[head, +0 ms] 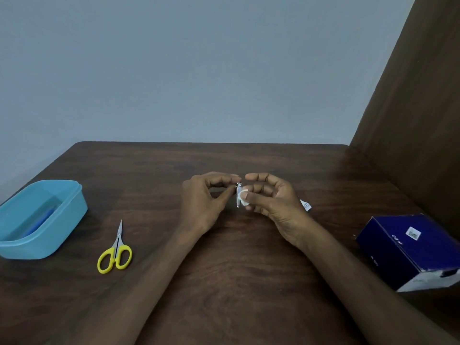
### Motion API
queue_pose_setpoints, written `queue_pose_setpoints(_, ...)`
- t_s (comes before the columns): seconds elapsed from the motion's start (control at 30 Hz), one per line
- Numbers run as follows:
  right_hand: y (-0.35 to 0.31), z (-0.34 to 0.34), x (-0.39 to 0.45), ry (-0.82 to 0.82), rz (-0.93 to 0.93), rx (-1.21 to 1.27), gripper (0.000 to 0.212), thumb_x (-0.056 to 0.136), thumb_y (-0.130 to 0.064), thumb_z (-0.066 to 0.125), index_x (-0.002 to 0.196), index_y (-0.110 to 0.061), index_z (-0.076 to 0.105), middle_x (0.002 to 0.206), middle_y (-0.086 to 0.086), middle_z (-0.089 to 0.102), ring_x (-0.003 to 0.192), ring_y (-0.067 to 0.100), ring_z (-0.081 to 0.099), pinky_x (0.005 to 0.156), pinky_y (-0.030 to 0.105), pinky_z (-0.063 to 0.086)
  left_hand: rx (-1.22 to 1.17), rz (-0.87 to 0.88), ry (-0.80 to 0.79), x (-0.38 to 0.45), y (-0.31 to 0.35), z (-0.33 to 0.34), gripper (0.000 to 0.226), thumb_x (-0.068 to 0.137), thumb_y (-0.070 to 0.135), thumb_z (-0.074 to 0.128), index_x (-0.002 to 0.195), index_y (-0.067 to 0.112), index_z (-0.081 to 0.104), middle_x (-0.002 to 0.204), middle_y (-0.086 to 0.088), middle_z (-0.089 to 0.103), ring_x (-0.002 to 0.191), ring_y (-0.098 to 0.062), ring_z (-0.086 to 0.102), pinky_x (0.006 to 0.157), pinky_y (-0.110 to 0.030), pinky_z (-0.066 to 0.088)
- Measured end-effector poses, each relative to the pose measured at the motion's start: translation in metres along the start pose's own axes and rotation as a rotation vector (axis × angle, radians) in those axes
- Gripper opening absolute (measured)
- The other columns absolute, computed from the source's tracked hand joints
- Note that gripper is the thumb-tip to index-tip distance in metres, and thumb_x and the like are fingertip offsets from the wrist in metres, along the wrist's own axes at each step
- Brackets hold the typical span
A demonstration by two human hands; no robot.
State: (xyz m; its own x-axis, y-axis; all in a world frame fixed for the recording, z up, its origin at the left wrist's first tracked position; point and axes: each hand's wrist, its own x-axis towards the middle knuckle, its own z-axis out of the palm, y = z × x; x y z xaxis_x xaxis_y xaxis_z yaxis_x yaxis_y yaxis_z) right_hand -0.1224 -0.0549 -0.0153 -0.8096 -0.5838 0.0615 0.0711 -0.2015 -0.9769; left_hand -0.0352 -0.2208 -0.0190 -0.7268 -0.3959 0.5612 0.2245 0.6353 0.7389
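Above a dark wood-grain table (224, 282), a person's left hand (206, 197) pinches the upper end of a small silver metal nail clipper (238, 195) between thumb and forefinger, holding it upright in the air. The right hand (271, 200) pinches a small white round pad (244, 197) and presses it with the thumb against the clipper's right face.

The step in hand looks like wiping the clipper clean. The next move probably calls for drawing the pad along the blade while the left hand steadies the metal, then turning it to reach the other face.

Just behind the right wrist lies a torn white wrapper (305, 204), mostly hidden. Well left of the grip are yellow-handled steel scissors (115, 250) and an open light-blue plastic container (49, 245); something blue lies in it, too dim to identify. Well right of the grip, a dark-blue cardboard box (408, 242) is cut off by the frame's edge. The clipper's lever and jaws are too small to make out.
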Motion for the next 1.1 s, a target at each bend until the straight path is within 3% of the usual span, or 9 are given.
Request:
queue_pose_setpoints(0.23, 0.002, 0.006, 0.003, 0.058, -0.001, 0.011, 0.023, 0.089, -0.01, 0.083, 0.109, -0.008, 0.071, 0.083, 0.008, 0.076, 0.065, 0.017, 0.064, 0.059, 0.025, 0.056, 0.002, 0.031, -0.02, -0.002, 0.005, -0.001, 0.019, 0.09, 0.01, 0.085, 0.103, 0.024, 0.088, 0.103, 0.018, 0.081, 0.095, 0.01, 0.074, 0.084, -0.009, 0.055)
queue_pose_setpoints(0.47, 0.001, 0.004, -0.003, -0.077, -0.058, -0.172, 0.046, 0.085, -0.003, 0.086, 0.125, -0.01, 0.066, 0.092, 0.011, 0.08, 0.076, 0.016, 0.07, 0.061, 0.024, 0.053, -0.083, -0.056, 0.021, -0.002, 0.001, -0.002, 0.018, 0.09, 0.012, 0.085, 0.105, 0.022, 0.087, 0.104, 0.014, 0.083, 0.096, 0.007, 0.076, 0.083, -0.013, 0.06)
queue_pose_setpoints(0.6, 0.002, 0.007, 0.001, -0.006, -0.04, -0.102, 0.03, 0.093, -0.015, 0.081, 0.119, -0.007, 0.068, 0.087, 0.013, 0.079, 0.06, 0.015, 0.063, 0.054, 0.024, 0.051, -0.036, 0.003, 0.011, -0.002, 0.002, -0.002, 0.015, 0.09, 0.014, 0.085, 0.1, 0.025, 0.088, 0.103, 0.017, 0.082, 0.097, 0.008, 0.075, 0.085, -0.015, 0.059)
queue_pose_setpoints(0.73, 0.003, 0.006, 0.001, 0.008, -0.048, -0.095, 0.027, 0.095, -0.016, 0.079, 0.118, -0.008, 0.068, 0.085, 0.01, 0.079, 0.058, 0.015, 0.061, 0.052, 0.025, 0.049, -0.004, 0.031, 0.001, -0.003, 0.002, -0.001, 0.014, 0.09, 0.013, 0.085, 0.095, 0.026, 0.088, 0.1, 0.02, 0.082, 0.095, 0.008, 0.075, 0.083, -0.018, 0.061)
queue_pose_setpoints(0.9, 0.001, 0.003, -0.001, -0.098, -0.067, -0.16, 0.045, 0.089, -0.003, 0.083, 0.128, -0.015, 0.065, 0.094, 0.01, 0.079, 0.065, 0.013, 0.065, 0.056, 0.024, 0.048, -0.068, -0.022, 0.062, 0.0, -0.001, -0.002, 0.013, 0.089, 0.014, 0.086, 0.097, 0.025, 0.087, 0.102, 0.017, 0.081, 0.096, 0.003, 0.075, 0.082, -0.027, 0.064)
queue_pose_setpoints(1.1, 0.002, 0.007, 0.0, -0.016, -0.066, -0.11, 0.03, 0.095, -0.012, 0.079, 0.123, -0.014, 0.067, 0.091, 0.012, 0.078, 0.058, 0.014, 0.062, 0.05, 0.025, 0.046, -0.089, -0.023, 0.04, 0.003, -0.006, 0.003, 0.018, 0.087, 0.02, 0.088, 0.102, 0.029, 0.087, 0.1, 0.008, 0.07, 0.082, -0.009, 0.069, 0.077, -0.022, 0.057)
